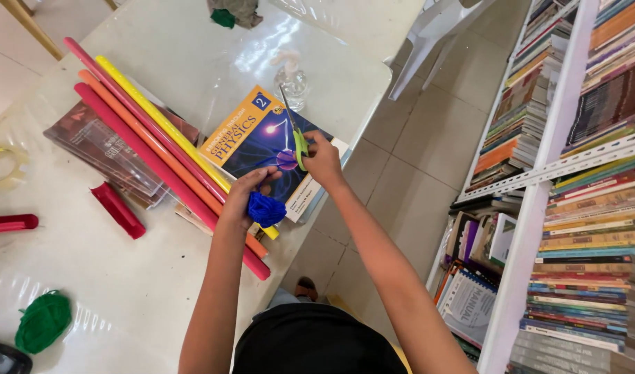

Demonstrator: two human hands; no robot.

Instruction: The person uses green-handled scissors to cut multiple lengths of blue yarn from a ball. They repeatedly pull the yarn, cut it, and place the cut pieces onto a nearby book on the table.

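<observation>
My left hand point(245, 192) grips a small ball of blue yarn point(265, 209) just above the table's near edge. My right hand point(322, 160) holds green-handled scissors point(294, 134), blades pointing up and away, close beside the left hand. Both hands hover over a blue and orange textbook point(252, 135) lying on the white table point(193, 62). Whether a yarn strand runs between the blades is too fine to see.
Several long rolls in pink, yellow, orange and red point(158, 138) lie diagonally left of the book, over plastic-wrapped books point(103, 149). A green yarn ball point(43, 321), red pieces point(118, 210), a tape roll point(0, 164) and a small glass bottle point(291, 81) sit on the table. Packed bookshelves point(580, 173) stand at right.
</observation>
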